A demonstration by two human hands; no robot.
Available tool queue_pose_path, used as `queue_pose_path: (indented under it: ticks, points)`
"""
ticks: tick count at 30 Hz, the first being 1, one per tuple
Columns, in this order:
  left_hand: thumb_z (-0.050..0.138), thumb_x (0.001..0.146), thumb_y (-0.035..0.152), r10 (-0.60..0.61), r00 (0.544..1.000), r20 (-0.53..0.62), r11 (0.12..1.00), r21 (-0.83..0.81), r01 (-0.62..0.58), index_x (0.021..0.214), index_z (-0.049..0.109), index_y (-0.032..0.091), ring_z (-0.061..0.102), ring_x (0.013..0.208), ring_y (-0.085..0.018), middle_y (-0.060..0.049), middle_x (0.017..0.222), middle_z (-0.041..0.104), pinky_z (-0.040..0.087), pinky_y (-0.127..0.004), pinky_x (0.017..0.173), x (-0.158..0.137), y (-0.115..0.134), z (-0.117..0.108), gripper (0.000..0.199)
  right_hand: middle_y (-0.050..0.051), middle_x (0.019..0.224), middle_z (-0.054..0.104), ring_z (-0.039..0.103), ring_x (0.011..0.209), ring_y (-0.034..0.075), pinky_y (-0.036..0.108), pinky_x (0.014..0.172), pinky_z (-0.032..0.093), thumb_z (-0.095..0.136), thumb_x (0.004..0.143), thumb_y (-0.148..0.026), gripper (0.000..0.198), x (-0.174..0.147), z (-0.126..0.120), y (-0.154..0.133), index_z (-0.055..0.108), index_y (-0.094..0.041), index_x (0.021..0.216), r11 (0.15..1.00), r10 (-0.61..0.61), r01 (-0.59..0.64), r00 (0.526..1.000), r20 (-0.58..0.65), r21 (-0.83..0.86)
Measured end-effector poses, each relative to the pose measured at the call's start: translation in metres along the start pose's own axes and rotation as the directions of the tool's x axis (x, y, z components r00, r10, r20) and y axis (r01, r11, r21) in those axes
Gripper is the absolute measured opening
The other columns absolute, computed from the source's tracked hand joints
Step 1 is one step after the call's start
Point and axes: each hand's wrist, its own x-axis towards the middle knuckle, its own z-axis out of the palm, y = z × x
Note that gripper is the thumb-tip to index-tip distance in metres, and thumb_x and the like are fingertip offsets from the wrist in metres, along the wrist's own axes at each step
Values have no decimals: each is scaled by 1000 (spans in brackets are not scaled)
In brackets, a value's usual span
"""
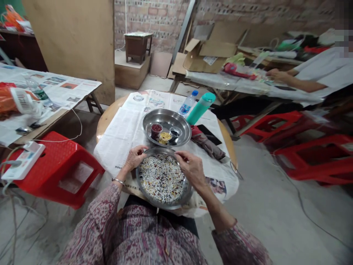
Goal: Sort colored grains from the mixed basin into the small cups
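A round metal tray (189,195) at the table's near edge is covered with white grains or beans mixed with dark, red and yellow ones. At its upper left rim my left hand (135,157) is closed on the edge. My right hand (191,168) has its fingers closed at the upper right rim, partly over the beans; the fingertips are partly hidden. Just beyond sits a metal basin (180,121). Inside it stand three clear cups: a cup of dark red beans (156,128), a cup of yellow beans (165,136) and a cup of black beans (174,133).
Newspaper (116,129) covers the round table. Past the basin are a water bottle (188,102), a teal bottle (200,108), a dark phone (210,134) and a folded umbrella-like bundle (209,145). A red stool (63,165) bears a power strip (23,162). Another person's hands (278,75) work at right.
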Motion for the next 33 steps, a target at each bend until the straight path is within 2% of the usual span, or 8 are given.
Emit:
queue_pose_path:
  ticks: [4,7,12,19,23,28,33]
  points:
    - [65,73,21,-3,1000,-6,1000,-14,3,95,72,14,39,60,-9,7,63,43,33,-22,59,-1,-2,0,25,9,93,78,68,79,21,34,78,52,53,88,-38,31,60,-10,7,77,-19,94,988,20,-29,998,-59,-150]
    - [63,73,20,-9,1000,-5,1000,-13,9,96,73,13,40,59,-9,6,64,44,33,-22,59,-1,-1,0,26,10,96,78,68,85,21,32,80,50,53,88,-33,31,103,-7,18,78,-18,98,925,67,-47,997,40,-377]
    - [63,72,18,-16,1000,-7,999,27,16,97,74,15,41,60,-10,5,64,46,35,-23,60,-2,3,-1,27,8,97,78,69,91,22,30,76,49,61,84,-30,24,143,11,37,81,-23,96,875,114,-30,983,146,-483]
    - [64,73,19,-21,1000,4,1000,23,21,97,73,15,41,60,-11,4,64,48,35,-24,60,-2,1,0,26,5,90,79,67,93,23,32,79,49,68,77,-28,20,157,23,46,83,-29,90,829,115,36,966,232,-558]
    - [65,73,17,-35,999,0,999,26,35,97,73,16,41,60,-10,5,64,48,35,-24,60,-3,0,0,25,8,87,79,67,92,24,32,77,47,65,79,-26,19,156,24,47,83,-26,86,810,115,52,962,246,-584]
    - [64,74,15,-35,999,-9,999,26,35,97,74,15,41,60,-10,5,64,48,35,-24,60,-4,1,1,25,8,97,79,67,94,25,33,76,47,63,81,-28,24,153,22,46,82,-26,95,789,89,98,958,271,-606]
    - [64,72,13,-42,999,-7,999,28,42,96,74,15,41,60,-10,5,63,47,36,-23,60,-4,2,1,26,9,92,79,68,93,26,34,78,47,62,81,-25,24,154,22,45,83,-25,93,779,106,104,950,293,-618]
